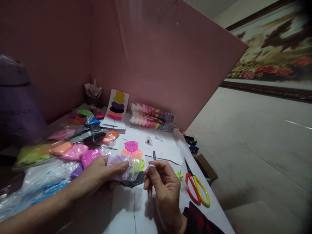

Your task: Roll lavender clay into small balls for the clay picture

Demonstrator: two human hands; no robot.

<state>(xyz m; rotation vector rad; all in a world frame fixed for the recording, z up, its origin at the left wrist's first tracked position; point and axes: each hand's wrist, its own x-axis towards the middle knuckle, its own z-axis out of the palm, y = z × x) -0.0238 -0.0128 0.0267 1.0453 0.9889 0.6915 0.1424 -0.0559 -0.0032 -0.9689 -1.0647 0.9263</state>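
My left hand (102, 172) is closed around a clear plastic bag of lilac modelling clay (115, 161), thumb on top. Just to the right, my right hand (164, 185) pinches a small pale lilac bit of clay (151, 165) between thumb and fingertips. Behind and between the hands lies a sheet of white paper (122, 211) with a clay picture (131, 146) in magenta, coral, yellow-green and black patches. The lilac bag and my fingers hide part of it. A thin dark line runs down the paper from the black patch.
Bags of coloured clay (75, 151) crowd the left side. A card with coloured layers (117, 109) leans at the back, beside packs of clay (151, 117). Scissors with red and yellow handles (200, 191) lie near the right edge. A pink wall (158, 58) rises behind.
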